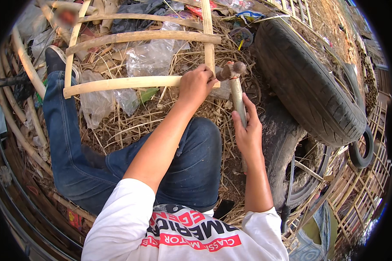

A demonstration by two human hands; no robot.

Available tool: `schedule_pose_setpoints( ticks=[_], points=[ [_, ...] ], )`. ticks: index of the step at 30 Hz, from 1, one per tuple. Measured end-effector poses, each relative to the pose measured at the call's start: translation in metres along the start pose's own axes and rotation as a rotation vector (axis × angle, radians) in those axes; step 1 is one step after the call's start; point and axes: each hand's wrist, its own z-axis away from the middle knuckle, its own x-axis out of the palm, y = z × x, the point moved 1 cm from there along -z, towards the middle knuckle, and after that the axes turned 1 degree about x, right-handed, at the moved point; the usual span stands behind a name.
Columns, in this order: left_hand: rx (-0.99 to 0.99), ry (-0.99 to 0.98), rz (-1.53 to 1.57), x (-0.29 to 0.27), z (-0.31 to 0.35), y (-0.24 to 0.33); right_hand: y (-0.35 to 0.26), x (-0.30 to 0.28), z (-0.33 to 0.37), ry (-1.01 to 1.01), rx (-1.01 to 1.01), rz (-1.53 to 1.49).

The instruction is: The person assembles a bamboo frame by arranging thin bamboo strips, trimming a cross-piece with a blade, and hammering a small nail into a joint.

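A ladder-like frame of split bamboo (pixel 143 36) spans the upper left, with crosspieces between two long side strips. My left hand (pixel 196 84) is closed round the right end of its nearest bamboo slat (pixel 122 83), where that slat meets the right side strip (pixel 208 52). Whether a nail is between those fingertips is hidden. My right hand (pixel 250 130) grips a ball-peen hammer (pixel 238 93) by its pale handle. The hammer's rusty head is right beside my left fingertips, at the corner joint; whether it touches cannot be seen.
A large black tyre (pixel 309 82) leans at the right, with a wheel rim below it. Clear plastic bags (pixel 150 58), straw and dry stalks litter the ground. Bamboo poles (pixel 28 69) lie at the left beside my shoe (pixel 56 61). Bamboo lattice (pixel 361 182) stands at the far right.
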Motion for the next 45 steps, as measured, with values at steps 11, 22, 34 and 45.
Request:
schedule_pose_setpoints(
  ticks=[11,22,34,45],
  points=[
    [0.059,0.034,-0.023,0.001,0.001,-0.001,-0.002,-0.003,0.002,0.016,-0.058,0.077],
    [0.033,0.029,-0.016,-0.001,0.001,-0.003,-0.017,-0.002,0.005,-0.014,0.007,0.117],
    [0.062,0.059,-0.002,0.004,0.003,-0.004,-0.013,0.004,0.008,0.006,-0.027,0.131],
    [0.039,0.040,0.018,0.000,0.005,-0.005,-0.020,0.006,0.015,0.032,0.000,0.139]
  ],
)
